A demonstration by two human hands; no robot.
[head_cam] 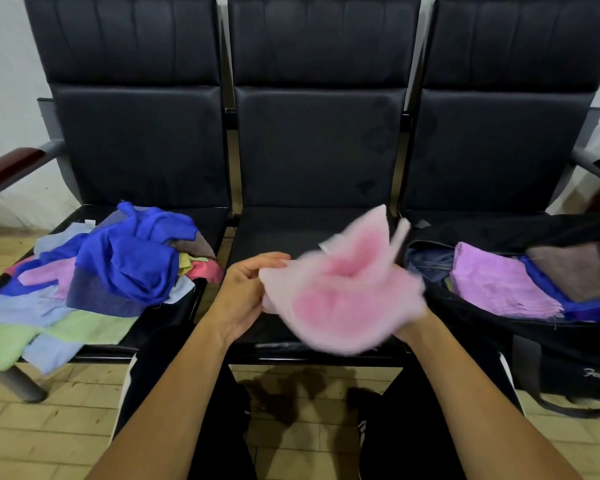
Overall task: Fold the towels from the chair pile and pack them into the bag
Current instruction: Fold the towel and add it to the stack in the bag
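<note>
**Pink towel in two hands over the middle seat**

While the person sits facing a row of three dark padded seats, a messy towel pile lies on the left seat. It is a soft, crumpled heap of blue, purple, pink, yellow and green cloth. Some flat pieces hang over the front edge of that seat.

Next comes the left hand. Its fingers curl round the left edge of a pink towel. That towel is fuzzy and looks blurry. It is held up in the air above the middle seat, which is smooth and bare, with lots of room behind the towel.

On the other side, the right hand is mostly hidden under the pink towel. It seems to hold the cloth from below, but I cannot tell how its fingers sit.

On the right seat sits a black bag, open at the top. Inside it lie flat folded towels, light purple, blue and brown, side by side.
</note>
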